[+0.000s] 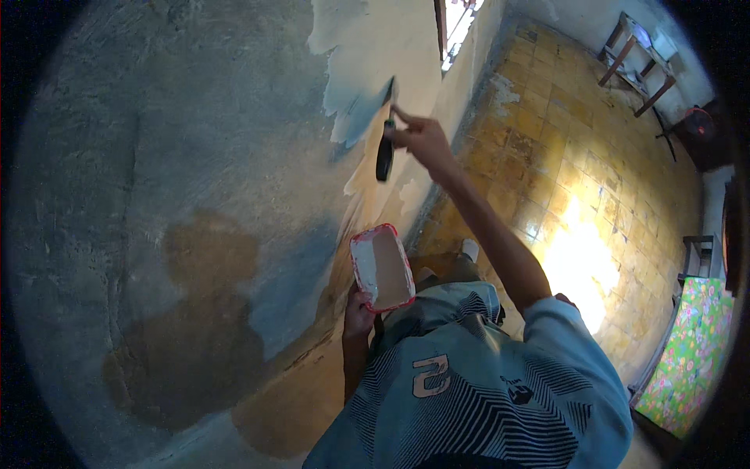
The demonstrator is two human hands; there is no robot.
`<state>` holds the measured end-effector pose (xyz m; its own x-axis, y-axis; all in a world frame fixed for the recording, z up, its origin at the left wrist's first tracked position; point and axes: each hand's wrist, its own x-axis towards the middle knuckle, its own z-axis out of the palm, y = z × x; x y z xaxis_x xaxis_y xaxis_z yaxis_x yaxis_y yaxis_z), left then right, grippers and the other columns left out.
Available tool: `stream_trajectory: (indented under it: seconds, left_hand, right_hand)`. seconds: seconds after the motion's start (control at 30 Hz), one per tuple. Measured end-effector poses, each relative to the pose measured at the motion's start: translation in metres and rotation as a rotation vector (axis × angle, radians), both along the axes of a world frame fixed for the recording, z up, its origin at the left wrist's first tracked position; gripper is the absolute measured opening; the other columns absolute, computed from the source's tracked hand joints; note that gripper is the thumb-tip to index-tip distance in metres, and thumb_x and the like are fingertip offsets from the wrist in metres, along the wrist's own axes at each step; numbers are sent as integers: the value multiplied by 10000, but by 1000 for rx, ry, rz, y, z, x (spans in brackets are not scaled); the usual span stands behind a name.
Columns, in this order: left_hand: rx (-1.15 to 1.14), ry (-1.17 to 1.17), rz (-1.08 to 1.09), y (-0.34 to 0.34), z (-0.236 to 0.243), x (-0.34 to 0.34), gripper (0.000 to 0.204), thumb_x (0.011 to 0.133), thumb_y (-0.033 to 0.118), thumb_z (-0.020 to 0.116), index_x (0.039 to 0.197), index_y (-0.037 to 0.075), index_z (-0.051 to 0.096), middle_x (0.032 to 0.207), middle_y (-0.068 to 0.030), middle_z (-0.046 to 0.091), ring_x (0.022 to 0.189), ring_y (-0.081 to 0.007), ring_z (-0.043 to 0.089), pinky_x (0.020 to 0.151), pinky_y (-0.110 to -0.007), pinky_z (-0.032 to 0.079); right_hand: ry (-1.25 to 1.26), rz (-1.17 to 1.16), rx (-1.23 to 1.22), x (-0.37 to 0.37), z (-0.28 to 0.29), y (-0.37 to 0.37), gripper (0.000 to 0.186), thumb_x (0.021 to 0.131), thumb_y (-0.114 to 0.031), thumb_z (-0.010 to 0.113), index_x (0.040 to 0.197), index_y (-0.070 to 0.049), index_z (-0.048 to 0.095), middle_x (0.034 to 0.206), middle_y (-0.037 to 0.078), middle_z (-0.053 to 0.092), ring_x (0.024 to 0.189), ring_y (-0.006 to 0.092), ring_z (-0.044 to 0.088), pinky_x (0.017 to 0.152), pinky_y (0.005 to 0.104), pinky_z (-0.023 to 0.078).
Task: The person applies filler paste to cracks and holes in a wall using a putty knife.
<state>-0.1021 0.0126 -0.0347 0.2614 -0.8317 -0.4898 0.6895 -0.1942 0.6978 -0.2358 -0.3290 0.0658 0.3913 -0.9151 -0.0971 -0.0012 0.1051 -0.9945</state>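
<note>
My right hand (423, 141) is raised in front of the wall (234, 141), its fingers closed around a putty knife (384, 160) with a black handle. The thin blade points up at the wall, close to or touching it; I cannot tell which. Lower down, my left hand (358, 314) grips the near left corner of a rectangular tub (360, 262) with a red, smeared rim. Pale beige paste (391, 270) lies inside it. Rough grey plaster covers the wall's left part, while a smoother cream coat (383, 39) with a ragged edge covers the right.
A barred window (459, 31) opens in the wall at the top. Yellow-brown floor tiles (539, 148) stretch to the right, with a bright patch of sunlight. A small wooden table (625, 59) stands at the far right; a green flowered cloth (687, 356) covers something at the right.
</note>
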Motion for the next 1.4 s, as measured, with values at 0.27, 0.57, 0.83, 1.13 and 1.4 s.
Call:
stream_trajectory:
  seconds: [0.27,0.57,0.83,1.13,1.4]
  left_hand:
    - [83,-24,-4,-14,25,-12,696,773,160,591,1411,-34,392,1330,-138,543,1221,-262,551,1048,-399,439]
    - [111,-40,49,-14,3,-5,526,819,186,609,1296,9,477,1207,-108,586,1104,-249,585,958,-402,482]
    - [60,-9,23,-8,-24,0,336,871,210,626,1165,56,575,1067,-75,634,969,-233,625,856,-405,530]
    - [41,1,21,16,-26,7,320,875,212,627,1153,60,583,1055,-72,639,957,-231,629,846,-405,534]
    - [20,10,-9,-4,-23,6,361,864,207,624,1182,50,561,1084,-79,628,986,-234,620,868,-404,525]
  right_hand:
    - [-147,-102,58,-33,0,-68,658,849,-256,750,1389,15,492,784,72,704,674,97,645,572,261,457]
    - [0,-8,-22,18,18,67,645,780,-419,760,1293,-61,608,730,122,712,642,160,667,662,338,519]
    - [-30,-172,-37,-16,6,-31,628,800,-331,765,1308,-8,587,766,88,740,705,113,707,672,273,538]
    - [92,122,7,5,46,82,571,819,-304,763,1290,-23,609,770,114,727,710,91,645,675,300,506]
    - [62,-144,-111,-26,12,-29,583,791,-360,750,1252,-21,637,785,113,740,675,149,699,666,304,544]
